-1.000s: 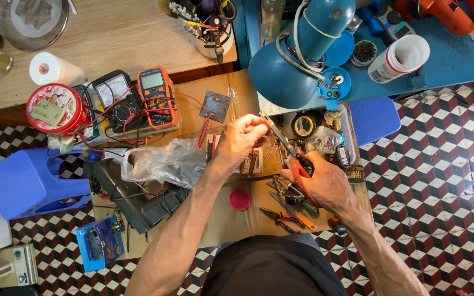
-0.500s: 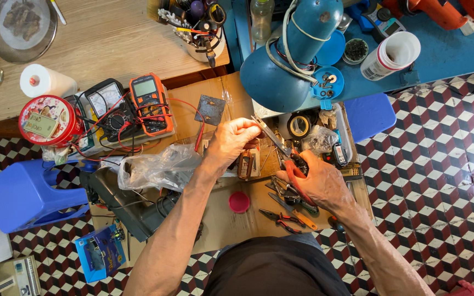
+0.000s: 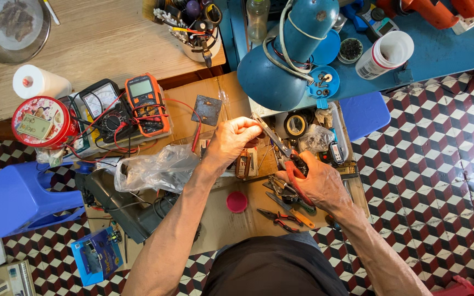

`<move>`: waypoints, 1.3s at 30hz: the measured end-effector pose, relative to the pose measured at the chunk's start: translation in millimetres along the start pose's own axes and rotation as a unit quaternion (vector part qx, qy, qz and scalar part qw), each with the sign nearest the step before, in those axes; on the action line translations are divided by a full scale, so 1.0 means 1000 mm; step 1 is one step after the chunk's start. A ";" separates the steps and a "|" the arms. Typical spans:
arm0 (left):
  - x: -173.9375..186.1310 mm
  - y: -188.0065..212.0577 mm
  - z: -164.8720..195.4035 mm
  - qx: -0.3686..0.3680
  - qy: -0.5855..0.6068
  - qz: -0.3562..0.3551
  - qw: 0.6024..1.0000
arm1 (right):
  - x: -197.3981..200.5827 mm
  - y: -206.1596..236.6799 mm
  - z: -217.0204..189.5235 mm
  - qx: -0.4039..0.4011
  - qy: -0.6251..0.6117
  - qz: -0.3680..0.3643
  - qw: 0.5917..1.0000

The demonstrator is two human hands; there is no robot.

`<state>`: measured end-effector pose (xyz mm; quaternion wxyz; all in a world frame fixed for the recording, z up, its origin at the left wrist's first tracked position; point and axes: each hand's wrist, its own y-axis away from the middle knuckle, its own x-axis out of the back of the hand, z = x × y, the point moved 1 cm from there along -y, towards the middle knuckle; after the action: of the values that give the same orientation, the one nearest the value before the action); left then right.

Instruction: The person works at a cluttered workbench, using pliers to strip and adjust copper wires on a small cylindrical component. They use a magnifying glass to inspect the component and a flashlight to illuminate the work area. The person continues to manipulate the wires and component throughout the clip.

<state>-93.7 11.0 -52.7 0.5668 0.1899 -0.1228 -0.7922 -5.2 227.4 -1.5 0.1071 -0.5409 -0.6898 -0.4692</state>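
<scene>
We looked down on a floor (image 3: 440,164) tiled in a red, black and white cube pattern. A wooden table (image 3: 100,44) stood upper left, a blue bench (image 3: 445,52) upper right. A blue desk lamp (image 3: 281,60) lit a low cardboard-covered surface (image 3: 220,219). Blue plastic stools (image 3: 17,200) stood beside it.

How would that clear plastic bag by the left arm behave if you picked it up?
The bag looks thin and crumpled, so it would probably flop and sag. It seems light, though whatever is inside might shift. Its glossy film could be a little slippery.
</scene>
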 end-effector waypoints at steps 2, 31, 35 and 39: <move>0.001 -0.001 0.000 -0.002 -0.003 -0.003 1.000 | -0.001 -0.001 0.000 0.001 -0.002 0.001 1.000; 0.003 -0.026 -0.010 0.005 0.010 -0.047 0.999 | -0.010 -0.020 0.030 -0.014 -0.029 -0.042 0.999; 0.005 -0.062 -0.016 0.017 -0.043 -0.022 0.999 | -0.015 -0.046 0.038 0.160 0.102 -0.045 0.981; -0.004 -0.081 -0.011 -0.061 -0.197 0.070 0.976 | -0.018 -0.064 0.034 -0.007 -0.027 -0.024 0.999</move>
<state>-156.7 41.1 -94.7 0.5959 -0.0138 -0.1968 -0.7784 -40.0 242.9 -65.7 0.0732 -0.5371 -0.7020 -0.4619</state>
